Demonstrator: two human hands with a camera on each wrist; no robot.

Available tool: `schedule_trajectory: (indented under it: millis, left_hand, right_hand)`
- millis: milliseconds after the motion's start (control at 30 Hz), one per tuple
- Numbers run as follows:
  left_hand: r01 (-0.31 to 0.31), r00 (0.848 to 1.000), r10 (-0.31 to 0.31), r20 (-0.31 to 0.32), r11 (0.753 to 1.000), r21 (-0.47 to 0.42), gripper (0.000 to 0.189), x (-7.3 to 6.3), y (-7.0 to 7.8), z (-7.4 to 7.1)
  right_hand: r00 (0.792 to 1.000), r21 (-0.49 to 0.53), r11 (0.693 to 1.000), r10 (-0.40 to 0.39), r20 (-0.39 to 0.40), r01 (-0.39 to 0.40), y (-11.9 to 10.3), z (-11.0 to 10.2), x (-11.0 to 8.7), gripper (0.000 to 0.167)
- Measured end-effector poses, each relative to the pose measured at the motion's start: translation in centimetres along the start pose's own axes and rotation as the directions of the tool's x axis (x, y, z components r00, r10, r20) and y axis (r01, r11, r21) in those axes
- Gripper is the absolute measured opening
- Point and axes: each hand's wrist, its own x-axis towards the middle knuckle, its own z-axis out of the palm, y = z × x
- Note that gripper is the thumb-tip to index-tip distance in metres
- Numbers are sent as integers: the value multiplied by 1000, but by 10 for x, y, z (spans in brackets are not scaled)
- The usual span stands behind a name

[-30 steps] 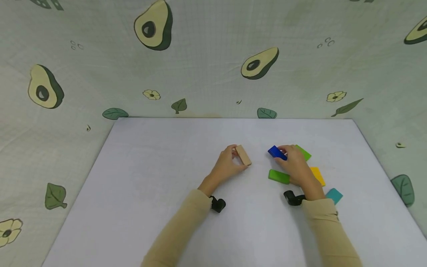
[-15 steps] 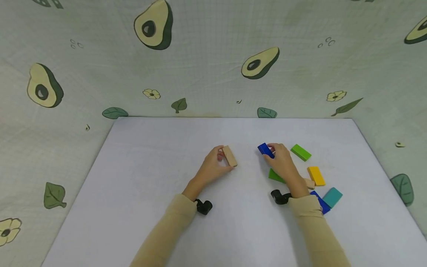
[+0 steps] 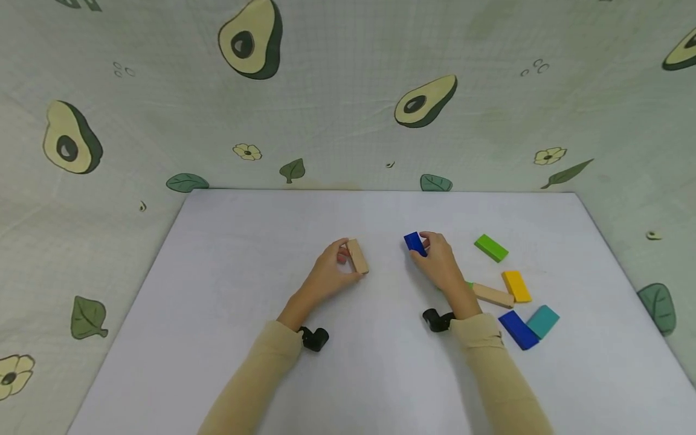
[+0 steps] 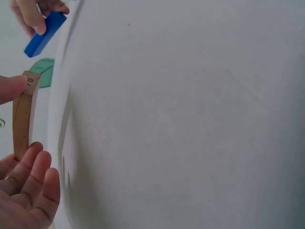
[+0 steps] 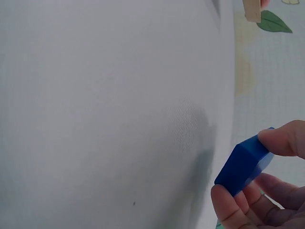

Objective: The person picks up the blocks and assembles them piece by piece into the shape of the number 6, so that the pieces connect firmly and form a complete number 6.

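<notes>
My left hand pinches a plain wooden block by its ends, thumb on one end and fingertips on the other. In the left wrist view the wooden block carries a small dark mark near the thumb. To the right, my right hand holds a blue block between thumb and fingers. The right wrist view shows that blue block tilted in the fingertips. Both blocks appear held above the white table, apart from each other.
Right of the right hand lie a light green block, a yellow block, a wooden block, a second blue block and a teal block. A green block is mostly hidden behind the right wrist. The white table meets a printed cloth behind.
Both hands have moved left across the table, each carrying its block. The wooden and second blue blocks on the table, covered before by the right arm, have come into view.
</notes>
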Motion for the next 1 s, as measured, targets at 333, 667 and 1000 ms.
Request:
schedule_trajectory:
  millis: [333, 667, 1000]
  left_hand:
    - [-5, 1000, 4, 17, 999, 36, 83, -5, -13, -13]
    - [-19, 999, 17, 35, 999, 38, 85, -5, -23, -21]
    - [-36, 997, 33, 73, 998, 48, 84, -4, -26, -28]
  right_hand:
    - [999, 47, 998, 38, 12, -39, -16, 15, 9, 58]
    - [1000, 93, 995, -21, 13, 20, -28, 29, 14, 60]
    - [1000, 145, 989, -12, 10, 11, -36, 41, 21, 55]
